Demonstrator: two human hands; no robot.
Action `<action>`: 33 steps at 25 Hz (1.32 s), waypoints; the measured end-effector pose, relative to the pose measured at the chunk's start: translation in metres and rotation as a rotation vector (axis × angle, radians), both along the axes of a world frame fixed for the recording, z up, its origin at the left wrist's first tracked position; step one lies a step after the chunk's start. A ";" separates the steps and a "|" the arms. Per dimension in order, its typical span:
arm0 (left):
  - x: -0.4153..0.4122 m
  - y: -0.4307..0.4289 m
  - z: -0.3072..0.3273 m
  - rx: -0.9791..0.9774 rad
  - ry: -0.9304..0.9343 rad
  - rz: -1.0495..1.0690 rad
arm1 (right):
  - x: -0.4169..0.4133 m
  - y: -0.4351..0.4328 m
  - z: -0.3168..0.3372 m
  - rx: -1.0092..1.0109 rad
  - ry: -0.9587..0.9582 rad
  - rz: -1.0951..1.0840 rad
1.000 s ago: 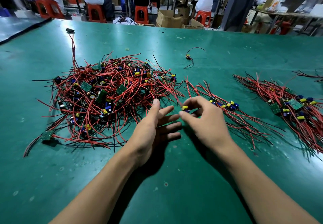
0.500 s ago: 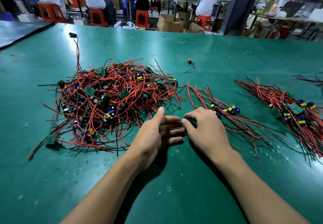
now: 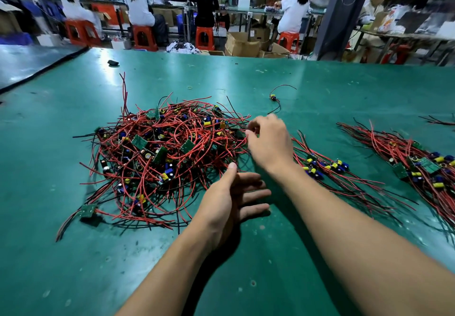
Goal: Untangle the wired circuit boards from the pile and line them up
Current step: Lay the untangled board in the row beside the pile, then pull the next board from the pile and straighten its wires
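Note:
A tangled pile of green circuit boards with red and black wires (image 3: pixel 167 153) lies left of centre on the green table (image 3: pixel 73 266). My right hand (image 3: pixel 268 143) reaches over the pile's right edge, its fingers curled and its fingertips pinching red wires there. Below it, my left hand (image 3: pixel 234 192) hovers at the pile's near-right edge with fingers straight, thumb up, holding nothing. A row of lined-up boards (image 3: pixel 327 167) with wires fanned out lies right of my right hand. A second lined-up group (image 3: pixel 418 163) lies farther right.
A single wired board (image 3: pixel 273 98) lies alone behind the pile. A small black object (image 3: pixel 113 62) sits at the far left of the table. One board (image 3: pixel 86 211) sticks out at the pile's near-left. People sit on red stools at benches beyond the far edge.
My right hand left the lined-up row and moved up and left to the pile's right edge. The left hand stayed open in about the same place.

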State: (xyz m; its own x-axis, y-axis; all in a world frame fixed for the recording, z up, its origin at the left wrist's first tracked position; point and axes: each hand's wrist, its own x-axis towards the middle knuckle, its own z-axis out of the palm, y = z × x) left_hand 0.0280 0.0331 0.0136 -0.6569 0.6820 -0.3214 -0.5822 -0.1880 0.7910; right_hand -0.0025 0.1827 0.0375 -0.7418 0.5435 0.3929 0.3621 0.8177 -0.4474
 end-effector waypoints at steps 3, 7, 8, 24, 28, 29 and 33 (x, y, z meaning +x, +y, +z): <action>-0.001 -0.001 0.001 0.009 -0.024 -0.011 | -0.029 0.000 -0.007 -0.006 -0.216 0.072; -0.004 -0.003 -0.001 0.019 -0.038 -0.021 | -0.034 0.003 -0.013 -0.134 -0.163 0.156; -0.004 -0.003 -0.001 0.024 -0.041 -0.019 | -0.029 0.005 -0.012 -0.138 -0.132 0.146; 0.001 -0.004 0.004 -0.019 0.002 -0.010 | 0.098 -0.014 0.045 -1.459 0.282 0.374; 0.007 -0.007 0.004 0.027 0.054 -0.040 | 0.108 -0.029 0.000 -1.418 0.104 0.328; 0.009 -0.009 0.005 0.047 0.052 -0.046 | 0.107 -0.033 -0.008 -1.388 0.069 0.356; 0.012 -0.011 0.007 0.027 0.084 -0.005 | 0.108 -0.031 -0.020 -1.269 -0.034 0.495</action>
State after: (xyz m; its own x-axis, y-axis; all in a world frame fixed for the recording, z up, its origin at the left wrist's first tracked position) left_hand 0.0397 0.0222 0.0207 -0.6776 0.6927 -0.2468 -0.5147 -0.2071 0.8320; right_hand 0.1055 0.1517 0.0174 -0.9620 0.1906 -0.1957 0.1794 -0.0998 -0.9787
